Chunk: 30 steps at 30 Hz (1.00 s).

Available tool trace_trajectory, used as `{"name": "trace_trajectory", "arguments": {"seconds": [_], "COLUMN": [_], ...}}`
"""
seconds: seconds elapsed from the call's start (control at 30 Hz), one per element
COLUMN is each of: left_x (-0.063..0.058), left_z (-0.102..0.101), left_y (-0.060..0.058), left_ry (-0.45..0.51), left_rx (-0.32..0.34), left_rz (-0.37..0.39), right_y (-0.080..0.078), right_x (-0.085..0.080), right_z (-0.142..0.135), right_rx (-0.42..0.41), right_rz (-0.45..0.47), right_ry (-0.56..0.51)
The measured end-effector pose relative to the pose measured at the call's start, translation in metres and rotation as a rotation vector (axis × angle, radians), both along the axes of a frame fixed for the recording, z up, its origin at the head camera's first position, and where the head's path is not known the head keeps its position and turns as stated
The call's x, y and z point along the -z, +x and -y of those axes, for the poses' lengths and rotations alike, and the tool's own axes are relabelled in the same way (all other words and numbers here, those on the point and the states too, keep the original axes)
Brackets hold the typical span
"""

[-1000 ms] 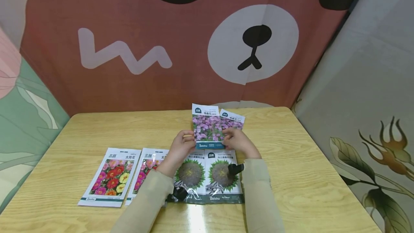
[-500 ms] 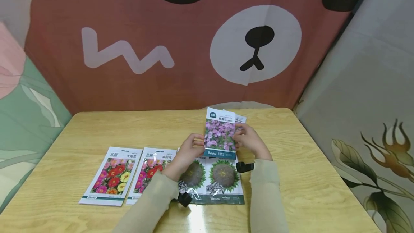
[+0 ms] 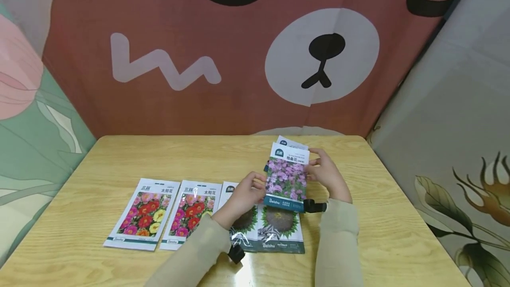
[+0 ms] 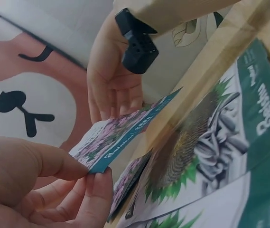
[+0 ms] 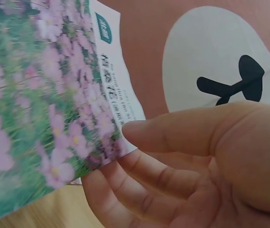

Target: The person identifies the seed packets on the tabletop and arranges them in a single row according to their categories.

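Both hands hold one seed packet with pink-purple flowers (image 3: 287, 178), raised and tilted above the table. My left hand (image 3: 244, 197) pinches its lower left corner; in the left wrist view, the thumb lies on top of that packet (image 4: 120, 135) and the fingers (image 4: 99, 187) beneath. At the opposite edge, my right hand (image 3: 328, 175) pinches near the top, thumb over the printed front of the packet (image 5: 54, 95) in the right wrist view. Behind it a second purple-flower packet (image 3: 292, 142) lies mostly covered. Two sunflower seed packets (image 3: 280, 227) are partly overlapped by the held packet and left hand.
To the left, two packets with red, pink and yellow flowers (image 3: 145, 214) lie side by side on the wooden table (image 3: 382, 234). A bear-printed cloth (image 3: 231, 110) hangs behind the table's far edge, and a floral cloth (image 3: 446, 114) stands at the right.
Both hands have brought the purple-flower packet rightward and nearer the body, so it now covers the tops of the sunflower packets. The view has shifted slightly.
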State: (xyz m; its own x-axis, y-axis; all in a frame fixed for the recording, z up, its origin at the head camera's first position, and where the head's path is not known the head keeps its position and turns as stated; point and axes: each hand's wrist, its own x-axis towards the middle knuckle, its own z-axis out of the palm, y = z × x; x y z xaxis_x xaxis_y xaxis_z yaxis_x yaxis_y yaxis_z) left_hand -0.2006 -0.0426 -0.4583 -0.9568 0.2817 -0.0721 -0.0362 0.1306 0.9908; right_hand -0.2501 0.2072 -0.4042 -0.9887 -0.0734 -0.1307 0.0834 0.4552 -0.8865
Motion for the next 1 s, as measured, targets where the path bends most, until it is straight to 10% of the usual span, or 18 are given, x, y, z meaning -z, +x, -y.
{"name": "trace_trajectory", "arguments": {"seconds": [1.0], "left_x": [-0.004], "left_z": [-0.028], "left_y": [0.027], "left_ry": [0.0], "left_rx": [0.055], "left_rz": [0.063], "right_y": [0.009], "right_x": [-0.002], "right_z": [-0.034], "right_rx": [-0.047], "right_rz": [-0.023], "right_ry": [0.099]}}
